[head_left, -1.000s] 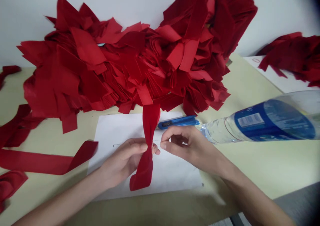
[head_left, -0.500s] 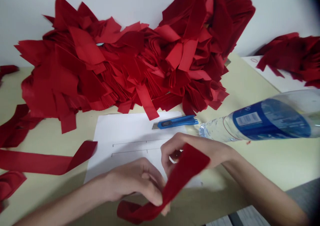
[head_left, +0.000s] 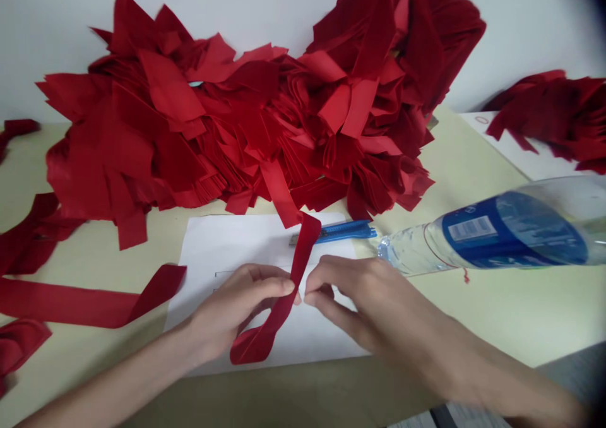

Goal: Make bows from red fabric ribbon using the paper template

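Between thumb and fingers, my left hand [head_left: 253, 298] pinches a red velvet ribbon [head_left: 292, 279] near its middle. One end of the ribbon stands up and bends over in front of the cutter; the other curls down below the hand. Just to the right, my right hand [head_left: 360, 302] has thumb and forefinger pressed together, close to the ribbon but apart from it; what the fingertips hold, if anything, is too small to make out. Beneath both hands lies a white sheet of paper [head_left: 208, 242] with thin ruled lines, partly covered. A blue utility knife [head_left: 348, 231] rests across its upper right edge.
A big heap of red ribbon pieces [head_left: 227, 131] fills the back of the table [head_left: 511, 314]. More ribbon strips [head_left: 80, 300] lie at the left. On its side at the right is a plastic bottle [head_left: 516, 229]; behind it, another ribbon pile [head_left: 558, 118] sits on paper.
Both hands have moved up over the paper, my left hand still pinching the ribbon. The ribbon has turned more upright, its upper end now left of my right hand.
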Available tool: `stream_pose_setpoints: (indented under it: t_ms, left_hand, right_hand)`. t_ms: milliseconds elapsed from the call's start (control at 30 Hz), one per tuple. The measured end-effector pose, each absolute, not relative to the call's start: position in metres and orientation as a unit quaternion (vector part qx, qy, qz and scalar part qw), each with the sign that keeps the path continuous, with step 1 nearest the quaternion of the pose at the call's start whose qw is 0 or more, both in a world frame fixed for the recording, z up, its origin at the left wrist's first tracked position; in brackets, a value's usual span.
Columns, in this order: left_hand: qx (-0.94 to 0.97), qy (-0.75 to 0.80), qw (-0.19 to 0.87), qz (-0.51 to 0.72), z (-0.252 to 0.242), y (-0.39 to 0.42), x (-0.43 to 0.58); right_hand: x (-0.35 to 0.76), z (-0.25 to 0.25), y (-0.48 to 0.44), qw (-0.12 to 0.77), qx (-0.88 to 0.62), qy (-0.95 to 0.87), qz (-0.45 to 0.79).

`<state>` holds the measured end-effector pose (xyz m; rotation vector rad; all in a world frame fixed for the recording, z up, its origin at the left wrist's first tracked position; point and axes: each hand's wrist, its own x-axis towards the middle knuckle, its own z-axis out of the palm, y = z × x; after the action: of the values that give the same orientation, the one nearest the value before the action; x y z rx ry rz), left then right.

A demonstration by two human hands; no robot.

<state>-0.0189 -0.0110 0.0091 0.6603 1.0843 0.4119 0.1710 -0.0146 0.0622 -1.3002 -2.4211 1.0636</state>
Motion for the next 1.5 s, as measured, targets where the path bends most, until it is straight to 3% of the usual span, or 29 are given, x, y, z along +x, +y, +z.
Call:
stream_pose_setpoints:
  t_ms: [100, 233, 333, 533, 667, 733, 800, 900, 1000, 1067, 1167, 1267, 1367, 1433, 1500]
  left_hand:
    - [0.336, 0.411, 0.83, 0.173, 0.014, -0.008, -0.023]
    - [0.481, 0.292, 0.826, 0.006, 0.017, -0.017, -0.021]
    - [0.551, 0.343, 0.76, -0.027, 0.013, -0.024, -0.014]
    - [0.408, 0.534, 0.715, 0.191, 0.007, -0.006, -0.018]
    - [0.436, 0.387, 0.801, 0.134, 0.014, -0.002, -0.028]
    - [0.526, 0.311, 0.79, 0.049, 0.015, -0.009, -0.027]
    - [0.587, 0.333, 0.738, 0.009, 0.014, -0.017, -0.021]
    - [0.585, 0.457, 0.664, 0.09, 0.014, -0.017, -0.016]
    - [0.51, 0.516, 0.663, 0.182, 0.019, -0.007, -0.021]
    - [0.497, 0.465, 0.709, 0.183, 0.024, -0.003, -0.027]
    - [0.58, 0.327, 0.741, 0.085, 0.025, -0.009, -0.028]
    - [0.658, 0.371, 0.654, 0.055, 0.02, -0.015, -0.019]
    - [0.637, 0.513, 0.553, 0.159, 0.019, -0.008, -0.018]
    - [0.589, 0.523, 0.584, 0.195, 0.023, 0.0, -0.024]
    - [0.591, 0.437, 0.661, 0.15, 0.028, 0.002, -0.03]
  right_hand:
    - [0.181, 0.056, -0.003, 0.105, -0.428, -0.759, 0.479]
    - [0.186, 0.056, 0.004, 0.032, -0.345, -0.737, 0.581]
    - [0.179, 0.06, -0.006, -0.008, -0.347, -0.788, 0.508]
    - [0.171, 0.058, -0.024, 0.051, -0.43, -0.843, 0.32]
    - [0.183, 0.055, -0.006, 0.048, -0.421, -0.797, 0.431]
    - [0.185, 0.057, -0.002, 0.021, -0.389, -0.788, 0.477]
    - [0.183, 0.059, -0.007, -0.001, -0.377, -0.799, 0.469]
    - [0.176, 0.062, -0.022, 0.004, -0.404, -0.835, 0.373]
    - [0.175, 0.061, -0.027, 0.034, -0.44, -0.839, 0.318]
    - [0.178, 0.059, -0.022, 0.063, -0.443, -0.819, 0.36]
    - [0.182, 0.058, -0.015, 0.071, -0.426, -0.794, 0.428]
    - [0.177, 0.061, -0.019, 0.06, -0.419, -0.811, 0.404]
    - [0.17, 0.062, -0.024, 0.065, -0.437, -0.836, 0.326]
    - [0.169, 0.061, -0.022, 0.075, -0.452, -0.83, 0.32]
    - [0.171, 0.059, -0.016, 0.094, -0.453, -0.815, 0.349]
